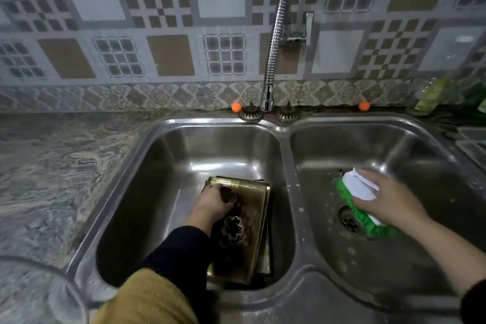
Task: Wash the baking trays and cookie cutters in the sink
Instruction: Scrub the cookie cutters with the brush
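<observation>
A stack of brass-coloured baking trays [256, 208] lies flat in the left basin of a steel double sink [285, 163]. On the top tray rest metal cookie cutters, among them a flower-shaped cookie cutter [233, 227]. My left hand [213, 204] reaches down onto the tray, its fingers closed around a round cookie cutter [228, 194]. In the right basin my right hand [388, 197] grips a white scrubbing brush [359, 188] with green bristles, which lies beside the drain [348, 219].
A flexible chrome faucet [273, 42] hangs over the divider, and no water is visible. Two strainer plugs [251, 113] sit on the back rim between orange balls [236, 107]. Marble counter [60, 166] lies left; green items [434, 95] stand back right.
</observation>
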